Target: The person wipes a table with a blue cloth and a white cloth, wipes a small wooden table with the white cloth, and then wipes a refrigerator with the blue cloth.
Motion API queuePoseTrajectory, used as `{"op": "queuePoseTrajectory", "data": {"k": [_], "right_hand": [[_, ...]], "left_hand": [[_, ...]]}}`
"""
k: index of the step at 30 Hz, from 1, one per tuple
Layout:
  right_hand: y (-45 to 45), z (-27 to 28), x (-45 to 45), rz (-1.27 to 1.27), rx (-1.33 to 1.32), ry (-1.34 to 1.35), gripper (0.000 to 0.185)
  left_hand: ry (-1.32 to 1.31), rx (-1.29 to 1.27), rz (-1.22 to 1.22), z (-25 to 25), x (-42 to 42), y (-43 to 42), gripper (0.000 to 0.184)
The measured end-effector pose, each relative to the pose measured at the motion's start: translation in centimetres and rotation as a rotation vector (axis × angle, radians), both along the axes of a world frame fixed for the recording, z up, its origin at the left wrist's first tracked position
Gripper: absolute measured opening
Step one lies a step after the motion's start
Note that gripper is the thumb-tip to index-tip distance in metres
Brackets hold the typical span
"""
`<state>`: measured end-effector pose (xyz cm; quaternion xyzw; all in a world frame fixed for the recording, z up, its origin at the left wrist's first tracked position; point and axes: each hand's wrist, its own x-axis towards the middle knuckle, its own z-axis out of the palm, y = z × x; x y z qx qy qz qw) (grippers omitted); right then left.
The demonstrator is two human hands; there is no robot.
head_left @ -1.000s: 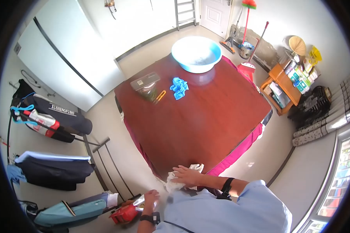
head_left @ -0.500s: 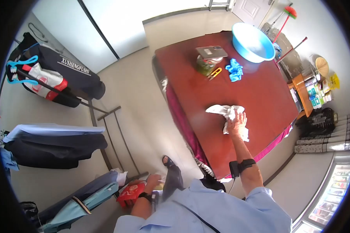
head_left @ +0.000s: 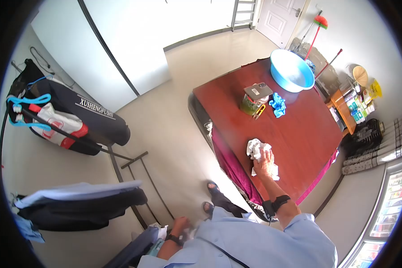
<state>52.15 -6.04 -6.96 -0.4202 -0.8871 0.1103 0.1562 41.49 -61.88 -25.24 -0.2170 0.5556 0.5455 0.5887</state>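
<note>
Right hand (head_left: 265, 165) down on the white cloth (head_left: 256, 148), fingers loosely spread! The cloth bunches beyond the fingertips, nearer the left edge of the table (head_left: 299, 140). The left hand (head_left: 179, 225), off the table, blurs; can't tell its grip.

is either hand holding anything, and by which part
The right hand lies over the middle of the white cloth, grip unclear; whether the left hand holds anything cannot be told.
</note>
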Motion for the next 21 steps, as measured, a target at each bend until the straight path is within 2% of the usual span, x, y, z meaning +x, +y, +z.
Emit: {"op": "queuePoseTrajectory", "data": {"k": [3, 4, 7, 8, 11, 12, 16, 21], "right_hand": [[-0.1, 0.9, -5.3, 0.052, 0.015, 0.062, 0.061], [0.1, 0.9, -7.2, 0.082, 0.041, 0.057, 0.060], [0.8, 1.0, -13.9, 0.148, 0.060, 0.123, 0.063], [1.1, 1.3, -16.3, 0.164, 0.072, 0.153, 0.063], [2.1, 1.7, -23.0, 0.187, 0.041, 0.151, 0.064], [2.6, 1.6, -25.3, 0.207, 0.031, 0.153, 0.064], [3.9, 2.6, -33.4, 0.294, -0.090, 0.008, 0.066], [6.1, 2.7, -39.2, 0.379, -0.101, 0.034, 0.065]], "left_hand": [[0.175, 0.023, -0.147, 5.1, -4.4, 4.8, 0.017], [0.237, -0.165, -0.259, 8.1, -6.4, 7.1, 0.019], [0.386, -0.199, -0.263, 11.4, -11.8, 10.4, 0.017], [0.408, -0.276, -0.255, 12.4, -13.8, 11.5, 0.024], [0.395, -0.305, -0.296, 15.5, -19.3, 13.0, 0.025], [0.439, -0.365, -0.401, 16.7, -21.4, 13.8, 0.027], [0.341, -0.367, -0.154, 16.0, -28.1, 15.5, 0.027], [0.368, -0.320, -0.226, 19.4, -34.5, 21.9, 0.033]]}}
